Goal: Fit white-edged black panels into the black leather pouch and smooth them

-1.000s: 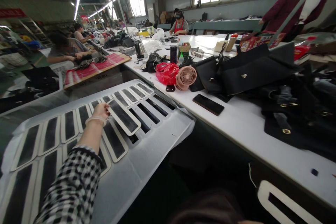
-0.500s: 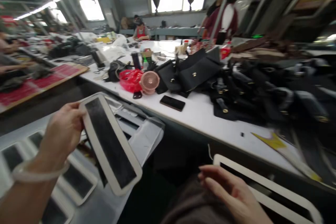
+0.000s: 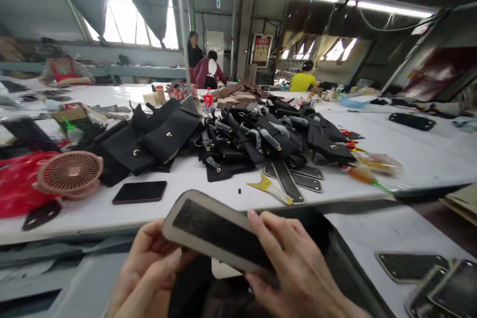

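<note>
A flat, long panel with rounded corners (image 3: pixel 219 231), pale at the border and black in the middle, is held tilted in front of me between both hands. My left hand (image 3: pixel 151 271) grips its left end, thumb below the near edge. My right hand (image 3: pixel 292 258) is closed around the right end, fingers over the top face and thumb underneath. Below the panel shows a pale rounded corner of another piece (image 3: pixel 224 269); the rest of it is hidden, and I cannot tell whether a hand touches it.
On the white table (image 3: pixel 201 194) ahead lie a phone (image 3: pixel 139 192), a pink fan (image 3: pixel 72 173), a red plastic bag (image 3: pixel 18 184), a heap of black bag parts (image 3: pixel 253 134) and a yellow-and-white tool (image 3: pixel 270 191). Dark rounded panels (image 3: pixel 412 266) lie on a lower surface at right. Several people work beyond.
My view has turned right. The panel has moved from the left, where only my left hand held it, to the middle; my right hand, earlier beside a pale frame, now grips it too.
</note>
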Action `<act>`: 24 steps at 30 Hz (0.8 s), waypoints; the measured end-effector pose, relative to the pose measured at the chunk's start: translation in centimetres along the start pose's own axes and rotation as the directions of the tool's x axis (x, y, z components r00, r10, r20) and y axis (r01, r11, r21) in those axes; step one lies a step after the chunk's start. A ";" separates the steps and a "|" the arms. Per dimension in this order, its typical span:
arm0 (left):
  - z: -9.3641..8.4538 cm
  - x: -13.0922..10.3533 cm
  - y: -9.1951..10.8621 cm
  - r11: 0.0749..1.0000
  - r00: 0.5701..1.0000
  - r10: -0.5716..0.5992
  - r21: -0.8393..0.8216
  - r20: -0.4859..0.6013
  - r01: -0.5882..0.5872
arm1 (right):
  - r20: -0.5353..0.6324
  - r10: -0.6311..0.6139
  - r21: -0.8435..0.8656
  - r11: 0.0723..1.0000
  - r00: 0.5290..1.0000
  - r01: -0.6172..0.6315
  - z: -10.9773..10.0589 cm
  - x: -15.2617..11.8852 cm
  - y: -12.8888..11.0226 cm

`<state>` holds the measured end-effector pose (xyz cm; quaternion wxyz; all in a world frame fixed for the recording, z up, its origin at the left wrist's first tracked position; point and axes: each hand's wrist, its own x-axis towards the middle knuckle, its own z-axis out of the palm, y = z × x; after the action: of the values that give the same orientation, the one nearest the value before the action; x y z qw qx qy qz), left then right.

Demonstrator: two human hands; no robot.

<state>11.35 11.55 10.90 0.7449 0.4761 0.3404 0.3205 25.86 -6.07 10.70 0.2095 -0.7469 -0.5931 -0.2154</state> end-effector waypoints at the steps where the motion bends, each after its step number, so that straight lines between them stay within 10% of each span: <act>1: 0.6 0.1 -0.3 1.000 0.999 0.008 -0.028 0.054 -0.006 | 0.015 0.047 0.009 0.999 0.999 -0.047 -0.7 -0.1 1.4; 8: -1.9 3.6 -6.3 0.998 0.998 -0.053 0.018 -0.040 0.054 | 0.149 0.324 0.162 0.924 0.934 -0.346 -2.8 0.9 14.9; 14: -7.3 5.8 -15.5 0.973 0.965 -0.186 0.102 -0.186 0.207 | 0.231 0.613 0.028 0.772 0.755 -0.635 3.8 -0.3 25.7; 19: -8.6 5.8 -22.6 0.885 0.885 -0.423 0.122 -0.196 0.450 | 0.192 0.711 0.059 0.680 0.676 -0.731 8.3 -1.9 28.8; 24: -6.8 6.3 -25.5 0.796 0.809 -0.559 0.159 -0.180 0.585 | -0.069 0.830 0.251 0.551 0.553 -0.796 7.4 -3.2 27.9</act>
<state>13.24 11.24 -16.14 0.7307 0.4046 0.5452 0.0720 53.02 -10.23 1.22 0.4085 -0.8901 -0.1747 -0.1020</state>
